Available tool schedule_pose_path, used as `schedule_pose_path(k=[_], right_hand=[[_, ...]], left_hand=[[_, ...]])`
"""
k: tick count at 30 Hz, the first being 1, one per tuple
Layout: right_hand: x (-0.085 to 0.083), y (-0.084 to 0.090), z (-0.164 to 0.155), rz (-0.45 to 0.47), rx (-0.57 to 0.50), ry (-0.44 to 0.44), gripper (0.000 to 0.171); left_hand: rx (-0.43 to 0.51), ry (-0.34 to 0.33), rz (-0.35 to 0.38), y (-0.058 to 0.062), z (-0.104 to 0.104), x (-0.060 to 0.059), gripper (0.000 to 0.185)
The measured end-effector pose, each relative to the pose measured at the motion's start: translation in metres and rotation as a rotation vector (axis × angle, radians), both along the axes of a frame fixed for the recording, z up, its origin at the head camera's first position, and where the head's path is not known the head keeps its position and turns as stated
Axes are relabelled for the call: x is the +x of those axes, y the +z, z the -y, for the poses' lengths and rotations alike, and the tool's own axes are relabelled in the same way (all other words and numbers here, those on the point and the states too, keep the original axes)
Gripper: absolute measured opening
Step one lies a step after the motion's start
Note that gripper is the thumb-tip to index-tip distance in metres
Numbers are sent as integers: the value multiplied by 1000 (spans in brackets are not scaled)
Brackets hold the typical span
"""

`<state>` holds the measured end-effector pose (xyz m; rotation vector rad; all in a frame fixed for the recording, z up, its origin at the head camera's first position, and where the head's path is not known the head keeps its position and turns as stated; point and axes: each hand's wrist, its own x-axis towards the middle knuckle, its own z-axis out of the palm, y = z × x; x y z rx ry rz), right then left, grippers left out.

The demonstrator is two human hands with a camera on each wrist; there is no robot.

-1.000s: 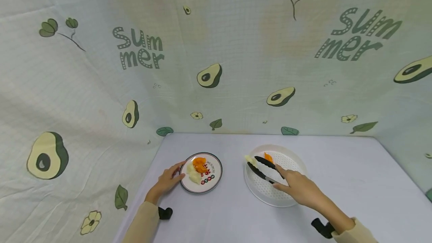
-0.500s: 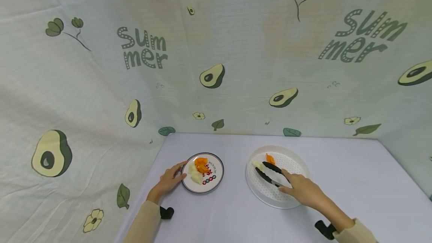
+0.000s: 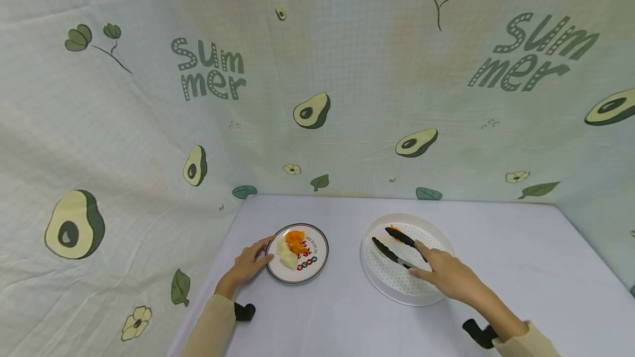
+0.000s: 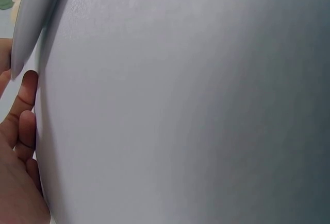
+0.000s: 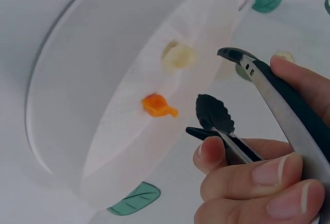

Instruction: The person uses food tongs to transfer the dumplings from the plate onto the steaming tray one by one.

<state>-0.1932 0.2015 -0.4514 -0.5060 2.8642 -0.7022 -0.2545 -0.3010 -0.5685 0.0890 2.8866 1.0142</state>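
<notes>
Right hand (image 3: 446, 277) grips a pair of black-tipped tongs (image 3: 399, 247), thumb and fingers curled round the metal arms; the tong tips stand apart over the white perforated tray (image 3: 397, 285). In the right wrist view the tongs (image 5: 242, 105) hold nothing between their tips, and an orange piece (image 5: 157, 105) and a pale yellow piece (image 5: 178, 56) lie in the tray (image 5: 77, 105), just beside the tips but not touching them. In the head view, only a sliver of the orange piece (image 3: 394, 228) shows at the far tong tip; the pale piece cannot be made out there.

Left hand (image 3: 248, 263) rests on the desk (image 3: 337, 318) at the left edge of the small round plate (image 3: 317, 258), fingers fairly straight, the fingertips touching the plate's rim. The left wrist view shows only part of this hand (image 4: 18, 152) against a pale grey surface, so the contact is read from the head view. On the plate lie orange pieces (image 3: 296, 241) and pale yellow pieces (image 3: 285, 255), heaped on its left half; printed red and green marks show on its right half.

Plate and tray sit side by side on the pale grey desk, near each other but apart, the plate to the left. A cloth backdrop (image 3: 317, 98) printed with avocados and the word "Summer" hangs behind and to the left of the desk.
</notes>
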Motion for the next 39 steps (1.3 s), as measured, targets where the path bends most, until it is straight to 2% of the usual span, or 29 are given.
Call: schedule_pose_path(k=[5, 12, 15, 33, 39], right_hand=[[2, 8, 6, -45, -45, 37, 84], [1, 16, 29, 14, -113, 71, 79], [1, 16, 41, 11, -138, 99, 77], [-2, -9, 128, 108, -159, 252, 79], [-6, -21, 151, 133, -133, 257, 78]], left_hand=[[4, 7, 5, -2, 1, 0, 53], [4, 10, 13, 0, -1, 0, 53], [9, 5, 7, 0, -1, 1, 53], [20, 0, -2, -1, 1, -1, 54], [27, 0, 5, -1, 1, -2, 54]])
